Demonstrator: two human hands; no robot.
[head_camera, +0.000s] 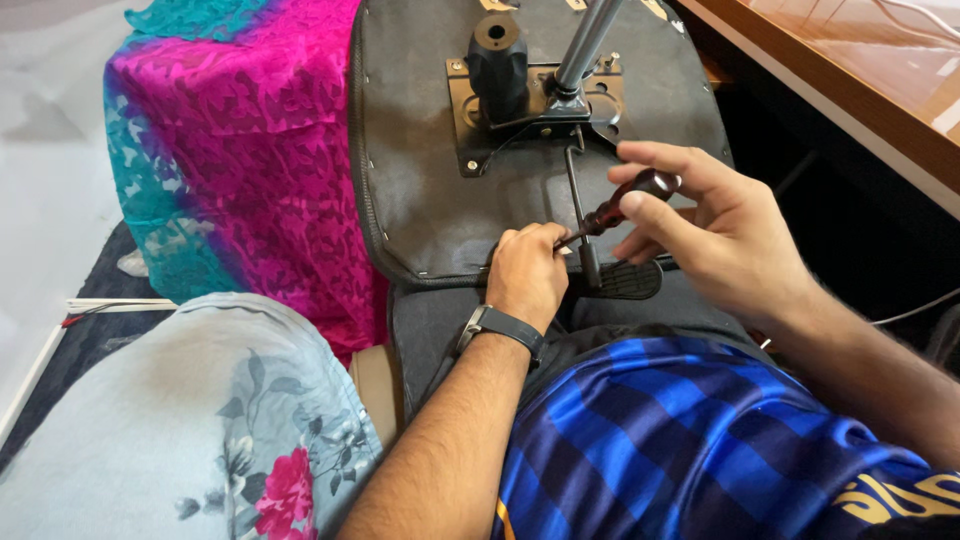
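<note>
An upturned office chair seat (440, 190) lies in front of me, its black underside facing up with a metal mounting plate (470, 130) and a grey gas cylinder (585, 45). My right hand (715, 235) grips the dark red handle of a screwdriver (625, 203), held at a slant. My left hand (527, 272), with a dark watch on its wrist, pinches the screwdriver's shaft near the tip against the seat's front edge. A thin black lever (578, 205) runs down from the plate between both hands.
A pink and teal patterned cloth (240, 150) covers something left of the seat. A pale floral cushion (170, 420) lies at lower left. A wooden desk edge (850, 90) runs along the upper right. My blue striped shirt (680, 440) fills the lower right.
</note>
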